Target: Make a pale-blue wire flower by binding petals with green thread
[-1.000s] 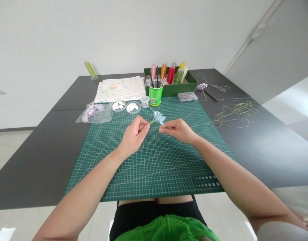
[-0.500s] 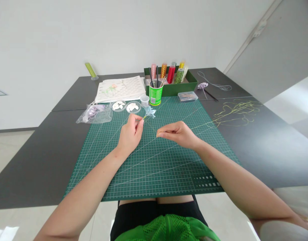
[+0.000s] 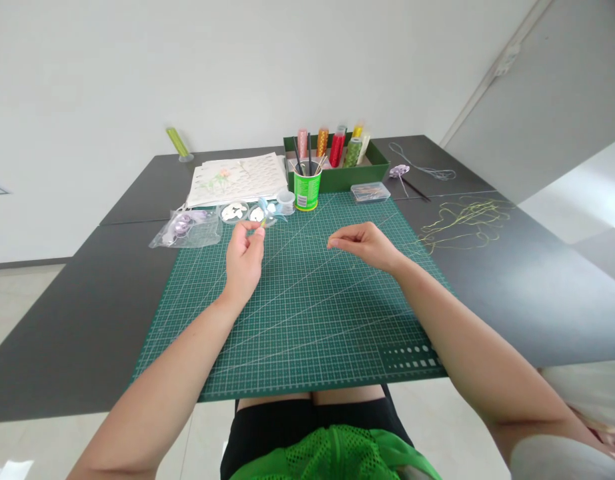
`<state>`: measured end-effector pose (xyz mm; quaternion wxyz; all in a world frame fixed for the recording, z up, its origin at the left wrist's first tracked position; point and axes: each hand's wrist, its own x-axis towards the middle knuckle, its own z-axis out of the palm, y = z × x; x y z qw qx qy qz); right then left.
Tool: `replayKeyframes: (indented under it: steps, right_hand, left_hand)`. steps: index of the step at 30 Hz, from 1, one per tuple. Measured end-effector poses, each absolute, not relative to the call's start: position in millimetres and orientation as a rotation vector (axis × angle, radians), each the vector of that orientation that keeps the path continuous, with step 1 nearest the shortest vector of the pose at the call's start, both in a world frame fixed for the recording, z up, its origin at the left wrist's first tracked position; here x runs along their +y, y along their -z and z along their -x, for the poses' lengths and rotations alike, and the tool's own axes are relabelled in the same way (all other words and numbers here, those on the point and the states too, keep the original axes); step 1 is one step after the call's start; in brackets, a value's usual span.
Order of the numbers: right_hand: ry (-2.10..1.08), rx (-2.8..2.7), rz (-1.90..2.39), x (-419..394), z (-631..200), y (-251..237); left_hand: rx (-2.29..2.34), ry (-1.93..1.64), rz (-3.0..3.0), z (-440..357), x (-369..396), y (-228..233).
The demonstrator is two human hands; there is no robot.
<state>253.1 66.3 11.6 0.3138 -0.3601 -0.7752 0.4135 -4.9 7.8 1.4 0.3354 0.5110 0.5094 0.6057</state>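
Note:
In a pinch between thumb and forefinger, my left hand [image 3: 244,257] holds a small light-blue flower [image 3: 276,211] by its greenish stem. The petals tilt up and to the right, in front of the small dishes. To the right, over the green cutting mat [image 3: 297,313], my right hand [image 3: 366,245] is closed with its fingertips together. It pinches a fine thread, hardly visible at the fingertips. A loose tangle of yellow-green thread [image 3: 467,223] lies beyond that hand on the dark table, its strands reaching toward the hand.
Two clear dishes with white pieces [image 3: 233,212], a small lidded tub [image 3: 286,200] and a green can of tools [image 3: 306,190] stand behind. Further back are paper sheets [image 3: 237,183] and a thread-spool box [image 3: 357,177]. A plastic bag [image 3: 187,227] lies left, a clear case [image 3: 370,192] right.
My left hand has moved left with the flower, which now overlaps the dishes. My right hand has shifted slightly right and away from me, so the hands are further apart.

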Motion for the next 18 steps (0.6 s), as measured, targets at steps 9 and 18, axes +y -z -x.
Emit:
replayKeyframes:
  steps: [9,18]
  right_hand:
    - [-0.625,-1.761,1.628,105.3,-321.9,-15.5]
    - [0.239,-1.284,2.226,112.2,-363.8,-8.6]
  left_hand:
    - [1.282,-2.019,-1.130,18.3,15.9,-9.4]
    - [1.251,-1.741,-1.274,4.4,7.6,-4.1]
